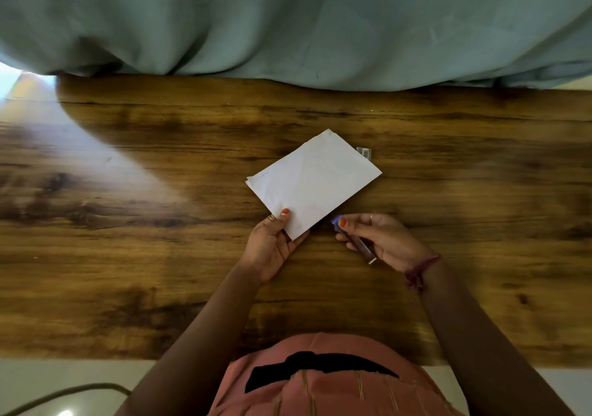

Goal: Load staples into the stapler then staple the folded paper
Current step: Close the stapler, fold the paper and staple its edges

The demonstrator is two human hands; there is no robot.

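Observation:
A folded white paper (314,181) lies slanted near the middle of the wooden table (160,191). My left hand (272,245) pinches the paper's near corner, thumb on top. Just right of that corner, my right hand (381,239) grips a small stapler (355,239) with a purple-blue tip, pointed toward the paper's edge. A small staple box (364,152) peeks out from behind the paper's far right edge, mostly hidden.
A grey-green curtain (288,21) hangs along the table's far edge. Bright light falls across the table's left side. A cable (64,393) lies on the pale floor at the near left.

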